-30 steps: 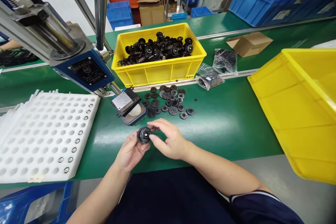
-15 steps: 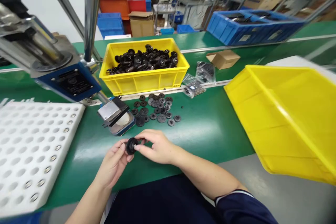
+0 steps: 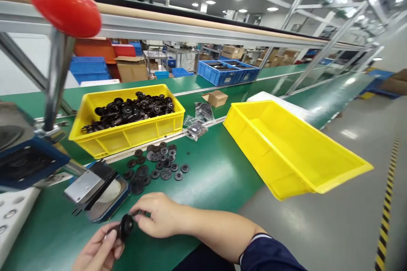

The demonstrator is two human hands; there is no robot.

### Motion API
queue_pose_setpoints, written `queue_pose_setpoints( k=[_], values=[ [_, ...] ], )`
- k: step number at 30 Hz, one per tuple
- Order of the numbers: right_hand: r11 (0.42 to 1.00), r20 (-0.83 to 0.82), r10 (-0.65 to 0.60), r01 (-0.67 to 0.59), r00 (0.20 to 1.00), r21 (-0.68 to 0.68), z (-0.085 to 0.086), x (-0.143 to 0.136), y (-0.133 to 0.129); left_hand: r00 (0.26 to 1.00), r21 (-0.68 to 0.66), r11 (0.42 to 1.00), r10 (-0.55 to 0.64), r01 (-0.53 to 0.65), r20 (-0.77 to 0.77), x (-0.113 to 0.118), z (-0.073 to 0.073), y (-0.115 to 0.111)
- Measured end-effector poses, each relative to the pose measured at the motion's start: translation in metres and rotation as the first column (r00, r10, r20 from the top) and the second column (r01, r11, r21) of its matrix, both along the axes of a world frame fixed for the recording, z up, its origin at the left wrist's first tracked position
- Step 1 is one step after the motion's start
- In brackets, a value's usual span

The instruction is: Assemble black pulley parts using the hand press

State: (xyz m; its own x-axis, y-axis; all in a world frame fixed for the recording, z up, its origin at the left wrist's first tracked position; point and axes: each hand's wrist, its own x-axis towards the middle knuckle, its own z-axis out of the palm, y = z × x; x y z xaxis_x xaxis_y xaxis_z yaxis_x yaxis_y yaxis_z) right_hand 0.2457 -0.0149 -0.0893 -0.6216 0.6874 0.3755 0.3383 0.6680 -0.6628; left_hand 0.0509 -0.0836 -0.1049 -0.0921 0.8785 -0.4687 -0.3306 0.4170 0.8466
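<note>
Grip of left hand (image 3: 98, 249) closed around black wheel (image 3: 126, 226), above worktop (image 3: 219, 182), near press (image 3: 87, 188). Right hand (image 3: 159, 216) close at wheel's face; whether grasping, cannot tell. Wheel could drop if left hand loosens.

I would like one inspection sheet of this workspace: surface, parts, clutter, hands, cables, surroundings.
Surface: glossy green bench top.
Parts: round black stepped part, held up.
Clutter: loose flat black discs, two clear plastic bags, brown cardboard box.
Hands: left hand holds the part; right hand at its face, contact unclear.
Cables: nothing seen on the bench.
Surroundings: yellow plastic bin heaped with black parts, second yellow plastic bin, blue-and-silver metal press.
</note>
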Motion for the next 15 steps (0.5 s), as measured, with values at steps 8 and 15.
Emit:
queue_pose_setpoints(
  k=[8, 15],
  values=[
    [0.978, -0.533, -0.208, 0.176, 0.820, -0.111, 0.134, 0.022, 0.052, 0.730, 0.448, 0.890, 0.364, -0.089, -0.578, -0.035, 0.089, 0.032],
    [0.998, -0.745, 0.002, -0.051, 0.667, -0.043, 0.277, 0.005, 0.057, 0.541, 0.552, 0.831, 0.432, 0.073, -0.722, -0.037, 0.115, 0.070]
  ],
)
